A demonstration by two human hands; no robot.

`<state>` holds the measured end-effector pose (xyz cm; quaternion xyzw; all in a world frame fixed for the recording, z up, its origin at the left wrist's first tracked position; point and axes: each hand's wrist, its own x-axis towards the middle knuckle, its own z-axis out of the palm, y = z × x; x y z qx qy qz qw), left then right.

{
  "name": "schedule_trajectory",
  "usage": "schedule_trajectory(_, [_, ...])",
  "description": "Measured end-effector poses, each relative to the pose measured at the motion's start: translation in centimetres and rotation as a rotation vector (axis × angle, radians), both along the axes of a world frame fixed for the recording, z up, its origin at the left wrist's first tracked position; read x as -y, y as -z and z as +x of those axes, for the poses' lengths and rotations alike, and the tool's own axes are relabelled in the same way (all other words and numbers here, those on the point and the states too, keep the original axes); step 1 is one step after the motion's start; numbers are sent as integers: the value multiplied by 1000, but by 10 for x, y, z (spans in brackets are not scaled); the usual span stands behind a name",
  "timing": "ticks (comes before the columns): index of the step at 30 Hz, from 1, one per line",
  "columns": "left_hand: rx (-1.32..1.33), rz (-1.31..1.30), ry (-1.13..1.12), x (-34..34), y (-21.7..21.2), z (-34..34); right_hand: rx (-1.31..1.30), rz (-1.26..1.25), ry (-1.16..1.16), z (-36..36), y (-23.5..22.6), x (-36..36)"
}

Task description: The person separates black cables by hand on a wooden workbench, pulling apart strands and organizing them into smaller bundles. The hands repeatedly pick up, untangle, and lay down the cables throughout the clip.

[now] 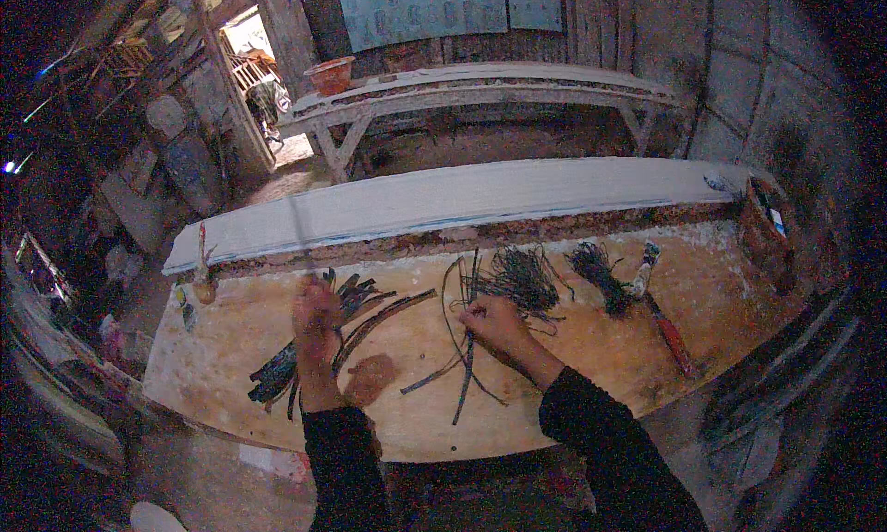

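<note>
In the head view, two bare hands in dark sleeves are listed above one tan wooden tabletop (240,324). By the right hand (506,330), fingertips pinched, a few long, thin, dark strips (464,389) are gripped near the tabletop's middle; at least three ends are seen, but an exact count is prevented by crossing. The left hand (317,312) is blurred; whether it is closed on anything cannot be told, though one faint dark streak is seen above it. Flat black strips (274,373) are partly covered by the left forearm; whether one bundle or two cannot be told. Also recorded: two clumps of fine, dark, stringy strands (522,281), uncountable singly; one red-handled tool (669,340), its head hard to make out; one brown, rounded container (769,232), its contents mostly hidden.
</note>
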<state>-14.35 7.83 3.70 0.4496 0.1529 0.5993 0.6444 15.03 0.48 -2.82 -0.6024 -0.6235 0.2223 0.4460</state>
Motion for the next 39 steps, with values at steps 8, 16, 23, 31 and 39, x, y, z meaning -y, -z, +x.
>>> schedule_trajectory(8, [-897, 255, 70, 39, -15, 74, -998, -261, -85, 14, -14, -7])
schedule_trajectory(16, [-929, 280, 82, 25, 4, 71, -1605, -347, -482, 26, -22, -6])
schedule_trajectory(23, [-971, 308, -97, 19, 3, 62, -1502, -426, -175, 16, -54, 9])
schedule_trajectory(31, [-911, 154, -145, 4, 15, 49, -1296, -417, -362, 23, -54, 16])
schedule_trajectory(39, [-855, 312, -422, 11, 14, 48, -1018, -436, -484, 26, -37, 4])
